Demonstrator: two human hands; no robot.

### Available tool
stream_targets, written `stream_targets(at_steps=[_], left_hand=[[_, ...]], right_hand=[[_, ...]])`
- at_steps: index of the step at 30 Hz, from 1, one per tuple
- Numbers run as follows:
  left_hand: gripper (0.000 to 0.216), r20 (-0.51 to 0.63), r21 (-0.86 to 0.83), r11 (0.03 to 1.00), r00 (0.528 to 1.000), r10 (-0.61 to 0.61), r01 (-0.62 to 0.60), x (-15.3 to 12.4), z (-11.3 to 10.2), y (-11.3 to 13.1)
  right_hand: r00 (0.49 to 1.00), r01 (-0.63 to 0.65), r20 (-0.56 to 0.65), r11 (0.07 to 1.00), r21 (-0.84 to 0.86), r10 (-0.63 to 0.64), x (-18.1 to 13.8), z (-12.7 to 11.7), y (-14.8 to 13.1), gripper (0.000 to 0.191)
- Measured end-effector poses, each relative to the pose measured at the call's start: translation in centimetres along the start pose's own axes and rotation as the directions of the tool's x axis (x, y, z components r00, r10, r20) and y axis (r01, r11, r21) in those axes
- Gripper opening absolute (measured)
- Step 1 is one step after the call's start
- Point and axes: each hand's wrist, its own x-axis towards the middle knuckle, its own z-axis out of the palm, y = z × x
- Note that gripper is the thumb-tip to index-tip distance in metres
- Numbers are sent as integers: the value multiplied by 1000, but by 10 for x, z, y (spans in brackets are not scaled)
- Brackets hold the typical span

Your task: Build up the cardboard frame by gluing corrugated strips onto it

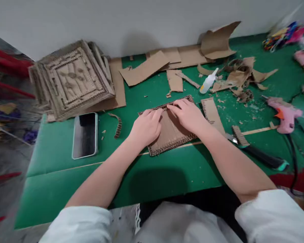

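Brown corrugated cardboard panel is pressed onto the green table by left hand and right hand, palms open; even pressure's probably needed.

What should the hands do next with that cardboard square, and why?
Probably press along the far edge strip of the cardboard panel. The left hand and right hand both lie on it, fingers at that strip, and a glue bottle lies close behind, so it may be freshly glued.

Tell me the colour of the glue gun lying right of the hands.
The glue gun is pink, with an orange trigger; head view shows it.
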Motion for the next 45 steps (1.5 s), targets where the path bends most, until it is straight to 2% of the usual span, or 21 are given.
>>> stream_targets(at_steps=[9, 13, 16, 21, 26, 28, 31, 33, 35, 38, 41, 45], left_hand=[[42, -4, -21, 1000, 1000, 19, -19, 7, -2, 3], [40, 13, -16, 1000, 1000, 3, -3, 8, -2, 3], [39, 23, -19, 1000, 1000, -6, 7, 9, -2, 3], [37, -15, -54, 999, 1000, 1, -2, 7, -4, 3], [32, -128, -104, 994, 990, -52, 38, 6, -11, -11], [33, -146, -110, 990, 984, -106, 90, 5, -11, -19], [35, -68, -102, 983, 985, -161, 153, 5, -6, -27], [35, -9, -95, 977, 981, -193, 191, 5, -5, -28], [36, 35, -99, 969, 974, -223, 226, 4, -7, -27], [38, 110, -105, 957, 960, -258, 269, -1, -18, -24], [38, 189, -128, 942, 940, -285, 311, -11, -30, -25], [37, 238, -301, 889, 930, -281, 346, -29, -34, -35]], right_hand=[[1000, -26, 1, 999, 42, 26, 0, -3, -8, 40], [999, -34, -8, 997, 72, 35, -2, -10, 4, 39], [993, -114, -2, 992, 45, 114, -5, -14, 16, 38], [988, -152, -6, 988, 13, 152, -6, -18, 25, 36], [961, -242, -115, 966, 94, 252, -9, -48, 32, 40], [940, -314, -106, 945, 94, 323, -14, -61, 36, 40], [908, -420, 31, 906, 51, 418, -25, -66, 38, 36], [879, -464, 142, 885, 40, 455, -31, -59, 37, 35], [869, -471, 196, 881, 46, 455, -33, -50, 34, 40], [878, -455, 193, 889, 51, 438, -30, -40, 29, 48], [882, -450, 179, 892, 40, 436, -21, -40, 22, 51], [893, -429, 158, 903, 12, 422, -5, -46, 9, 51]])
